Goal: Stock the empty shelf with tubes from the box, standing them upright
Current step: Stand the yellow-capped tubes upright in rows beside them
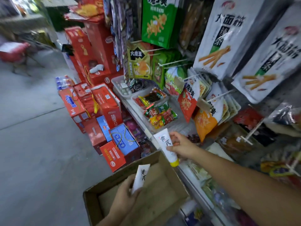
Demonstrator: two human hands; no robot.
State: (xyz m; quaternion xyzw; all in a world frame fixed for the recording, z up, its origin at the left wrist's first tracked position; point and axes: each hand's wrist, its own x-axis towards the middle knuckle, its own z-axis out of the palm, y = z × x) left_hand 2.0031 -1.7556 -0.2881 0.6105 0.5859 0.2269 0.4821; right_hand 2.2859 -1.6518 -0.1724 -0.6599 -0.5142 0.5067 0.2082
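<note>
both hands (179,146) hold white tubes (166,146) over the cardboard box (162,193).

1. Two hands are seen, the left hand (124,193) and the right hand (181,146), and both are bare.
2. The right forearm (244,181) is shown uncovered up to the frame's edge.
3. The left forearm (107,219) is uncovered too, though only a short stretch is seen.

We find the cardboard box (162,190) open from above. Hanging snack bags (206,121) overhang the shelf (138,118); snack trays (160,115) fill its far end. Red cartons (105,103) crowd the floor (40,131) beside it.
</note>
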